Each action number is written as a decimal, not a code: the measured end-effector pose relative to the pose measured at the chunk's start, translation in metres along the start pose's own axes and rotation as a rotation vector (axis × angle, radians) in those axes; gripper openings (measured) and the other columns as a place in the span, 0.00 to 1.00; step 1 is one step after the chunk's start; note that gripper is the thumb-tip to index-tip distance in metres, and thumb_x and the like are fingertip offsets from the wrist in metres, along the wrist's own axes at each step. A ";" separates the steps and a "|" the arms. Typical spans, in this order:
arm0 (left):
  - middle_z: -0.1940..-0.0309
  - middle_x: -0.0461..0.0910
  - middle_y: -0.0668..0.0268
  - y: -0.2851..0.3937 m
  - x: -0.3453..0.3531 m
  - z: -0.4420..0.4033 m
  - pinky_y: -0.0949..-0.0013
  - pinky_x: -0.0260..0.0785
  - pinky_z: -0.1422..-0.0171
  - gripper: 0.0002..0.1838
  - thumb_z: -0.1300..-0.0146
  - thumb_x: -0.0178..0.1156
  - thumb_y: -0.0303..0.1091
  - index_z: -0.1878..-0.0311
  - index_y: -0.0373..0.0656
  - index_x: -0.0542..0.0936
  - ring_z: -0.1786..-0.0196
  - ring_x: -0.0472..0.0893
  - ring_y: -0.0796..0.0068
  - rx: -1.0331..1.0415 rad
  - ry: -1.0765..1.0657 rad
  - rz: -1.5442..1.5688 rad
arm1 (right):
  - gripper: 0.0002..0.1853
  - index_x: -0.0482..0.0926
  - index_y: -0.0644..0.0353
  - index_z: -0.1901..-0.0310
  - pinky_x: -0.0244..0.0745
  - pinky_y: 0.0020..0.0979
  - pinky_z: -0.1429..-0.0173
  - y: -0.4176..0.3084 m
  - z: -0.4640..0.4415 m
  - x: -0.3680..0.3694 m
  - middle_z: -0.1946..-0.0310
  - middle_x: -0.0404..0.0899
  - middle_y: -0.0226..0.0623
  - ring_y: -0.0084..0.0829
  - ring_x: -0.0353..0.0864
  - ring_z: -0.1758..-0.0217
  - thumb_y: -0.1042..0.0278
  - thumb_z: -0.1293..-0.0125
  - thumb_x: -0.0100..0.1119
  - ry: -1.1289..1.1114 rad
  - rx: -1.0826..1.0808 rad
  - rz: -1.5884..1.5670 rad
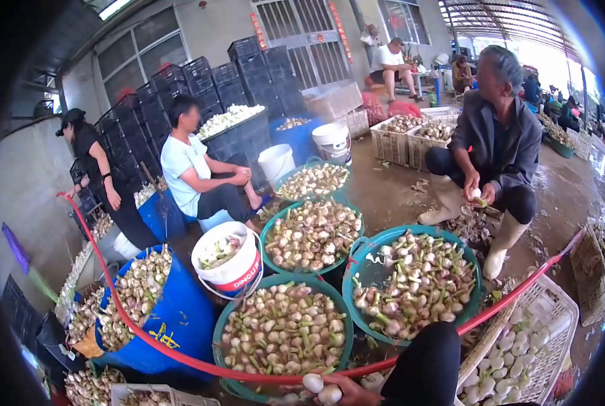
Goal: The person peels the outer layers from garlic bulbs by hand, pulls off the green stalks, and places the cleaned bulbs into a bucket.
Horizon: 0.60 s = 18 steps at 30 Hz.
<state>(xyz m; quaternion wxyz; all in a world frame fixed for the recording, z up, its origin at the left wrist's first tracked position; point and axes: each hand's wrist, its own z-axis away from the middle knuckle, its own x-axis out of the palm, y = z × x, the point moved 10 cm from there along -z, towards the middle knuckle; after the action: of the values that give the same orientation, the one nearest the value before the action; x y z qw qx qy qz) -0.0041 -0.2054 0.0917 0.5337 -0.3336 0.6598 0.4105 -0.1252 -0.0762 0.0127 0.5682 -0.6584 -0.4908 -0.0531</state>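
Low at the bottom edge, my right hand (351, 392) is closed around garlic bulbs, two of which show at its fingertips. One pale garlic bulb (313, 383) sits just above a browner garlic bulb (330, 395). The frame's edge cuts off the wrist, and my left hand cannot be made out. Right above the hand runs a red hose (275, 379), crossing in front of a green tub (346, 338) heaped with garlic. My dark-trousered knee (427, 362) rises to the right of the hand.
More garlic fills another green tub (475, 298), a blue barrel (187, 338) and a white bucket (248, 267). A white crate (563, 308) of trimmed garlic stands at right. One seated person (512, 149) handles garlic; another person (187, 162) sits left. Black crates (248, 74) are stacked behind.
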 end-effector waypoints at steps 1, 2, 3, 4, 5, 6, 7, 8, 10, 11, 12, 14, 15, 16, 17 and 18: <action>0.71 0.73 0.57 0.002 0.002 -0.002 0.59 0.65 0.62 0.07 0.50 0.58 0.33 0.66 0.45 0.78 0.64 0.74 0.60 0.006 -0.017 0.010 | 0.40 0.66 0.58 0.43 0.65 0.42 0.43 -0.006 -0.001 0.003 0.45 0.67 0.39 0.39 0.68 0.43 0.38 0.51 0.59 -0.019 -0.058 0.072; 0.72 0.72 0.57 0.007 0.004 -0.006 0.59 0.65 0.62 0.07 0.50 0.57 0.33 0.66 0.45 0.78 0.64 0.74 0.60 0.018 -0.030 0.022 | 0.43 0.67 0.58 0.43 0.64 0.42 0.42 -0.016 -0.002 0.008 0.47 0.68 0.38 0.39 0.68 0.44 0.33 0.54 0.59 -0.037 -0.117 0.151; 0.72 0.72 0.57 0.011 0.007 -0.009 0.59 0.65 0.63 0.07 0.49 0.57 0.33 0.66 0.45 0.78 0.65 0.73 0.60 0.024 -0.047 0.036 | 0.42 0.67 0.58 0.44 0.65 0.42 0.43 -0.056 -0.006 0.039 0.47 0.69 0.39 0.39 0.68 0.43 0.33 0.54 0.59 -0.003 -0.157 0.053; 0.72 0.72 0.57 0.014 0.011 -0.008 0.59 0.65 0.63 0.06 0.49 0.57 0.33 0.67 0.45 0.77 0.65 0.73 0.60 0.024 -0.069 0.049 | 0.41 0.67 0.58 0.44 0.65 0.42 0.43 -0.081 -0.009 0.058 0.48 0.69 0.39 0.38 0.68 0.43 0.35 0.53 0.59 -0.015 -0.175 0.057; 0.72 0.72 0.57 0.015 0.015 -0.004 0.59 0.65 0.63 0.06 0.48 0.57 0.33 0.67 0.44 0.77 0.65 0.73 0.61 0.018 -0.092 0.063 | 0.39 0.68 0.58 0.45 0.65 0.42 0.43 -0.093 -0.010 0.067 0.48 0.70 0.39 0.38 0.69 0.44 0.36 0.51 0.58 -0.028 -0.187 0.058; 0.73 0.72 0.57 0.015 0.019 0.002 0.59 0.65 0.63 0.06 0.48 0.56 0.33 0.67 0.44 0.77 0.66 0.73 0.61 0.006 -0.116 0.077 | 0.39 0.68 0.58 0.45 0.65 0.42 0.43 -0.090 -0.011 0.061 0.48 0.70 0.39 0.38 0.69 0.44 0.36 0.51 0.58 -0.026 -0.189 0.062; 0.73 0.71 0.57 0.015 0.022 0.008 0.59 0.65 0.63 0.06 0.48 0.56 0.33 0.67 0.44 0.77 0.66 0.73 0.61 -0.007 -0.137 0.090 | 0.39 0.68 0.58 0.45 0.65 0.42 0.44 -0.085 -0.012 0.057 0.48 0.70 0.39 0.38 0.69 0.44 0.36 0.51 0.58 -0.008 -0.162 0.053; 0.73 0.71 0.57 0.014 0.024 0.015 0.59 0.65 0.64 0.05 0.47 0.56 0.32 0.67 0.44 0.77 0.66 0.73 0.61 -0.021 -0.157 0.103 | 0.39 0.68 0.58 0.45 0.65 0.42 0.44 -0.080 -0.012 0.054 0.48 0.70 0.39 0.38 0.69 0.44 0.36 0.51 0.58 0.009 -0.133 0.044; 0.74 0.71 0.57 0.012 0.029 0.030 0.59 0.64 0.64 0.05 0.47 0.55 0.32 0.68 0.44 0.77 0.67 0.73 0.61 -0.056 -0.197 0.130 | 0.38 0.68 0.58 0.45 0.65 0.42 0.44 -0.068 -0.013 0.045 0.48 0.70 0.39 0.37 0.69 0.44 0.36 0.51 0.58 0.041 -0.072 0.023; 0.74 0.71 0.57 0.012 0.032 0.038 0.59 0.64 0.64 0.05 0.46 0.55 0.32 0.68 0.43 0.77 0.67 0.72 0.62 -0.074 -0.219 0.144 | 0.38 0.68 0.58 0.45 0.66 0.42 0.44 -0.060 -0.013 0.039 0.48 0.70 0.39 0.37 0.69 0.44 0.37 0.51 0.58 0.058 -0.040 0.012; 0.74 0.71 0.57 0.012 0.036 0.046 0.59 0.64 0.64 0.05 0.46 0.55 0.32 0.68 0.43 0.77 0.67 0.72 0.62 -0.091 -0.241 0.160 | 0.38 0.68 0.58 0.45 0.66 0.42 0.44 -0.052 -0.012 0.033 0.48 0.70 0.38 0.37 0.69 0.44 0.37 0.50 0.58 0.077 -0.008 0.002; 0.75 0.70 0.57 0.014 0.043 0.061 0.60 0.64 0.65 0.05 0.45 0.54 0.32 0.69 0.43 0.76 0.68 0.72 0.62 -0.122 -0.292 0.190 | 0.38 0.68 0.58 0.45 0.66 0.42 0.44 -0.034 -0.008 0.017 0.48 0.70 0.38 0.37 0.69 0.44 0.37 0.50 0.58 0.120 0.054 -0.021; 0.75 0.70 0.57 0.016 0.047 0.069 0.60 0.64 0.65 0.05 0.45 0.54 0.32 0.69 0.43 0.76 0.68 0.72 0.62 -0.136 -0.318 0.206 | 0.38 0.68 0.58 0.44 0.66 0.42 0.44 -0.025 -0.005 0.010 0.48 0.70 0.38 0.37 0.69 0.44 0.37 0.50 0.58 0.143 0.085 -0.033; 0.75 0.70 0.57 0.017 0.051 0.076 0.60 0.64 0.65 0.05 0.44 0.54 0.32 0.69 0.42 0.76 0.68 0.72 0.62 -0.151 -0.344 0.222 | 0.38 0.68 0.58 0.44 0.66 0.42 0.44 -0.016 -0.002 0.002 0.48 0.70 0.38 0.37 0.69 0.44 0.37 0.50 0.58 0.166 0.116 -0.044; 0.75 0.70 0.57 0.019 0.054 0.084 0.60 0.64 0.66 0.05 0.44 0.53 0.32 0.69 0.42 0.76 0.69 0.72 0.63 -0.166 -0.369 0.238 | 0.38 0.68 0.58 0.44 0.66 0.42 0.44 -0.007 0.001 -0.006 0.48 0.70 0.38 0.37 0.69 0.44 0.37 0.50 0.58 0.188 0.147 -0.054; 0.76 0.69 0.57 0.021 0.057 0.091 0.60 0.63 0.66 0.05 0.43 0.53 0.32 0.69 0.42 0.76 0.69 0.72 0.63 -0.181 -0.394 0.254 | 0.37 0.68 0.58 0.44 0.66 0.42 0.44 0.002 0.003 -0.014 0.48 0.70 0.38 0.37 0.69 0.44 0.37 0.50 0.58 0.209 0.178 -0.065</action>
<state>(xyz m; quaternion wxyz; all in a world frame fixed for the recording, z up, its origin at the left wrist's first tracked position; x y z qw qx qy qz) 0.0050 -0.1144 0.0315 0.5642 -0.2080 0.5404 0.5886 -0.1326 -0.0816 0.0010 0.6703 -0.5800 -0.4528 -0.0960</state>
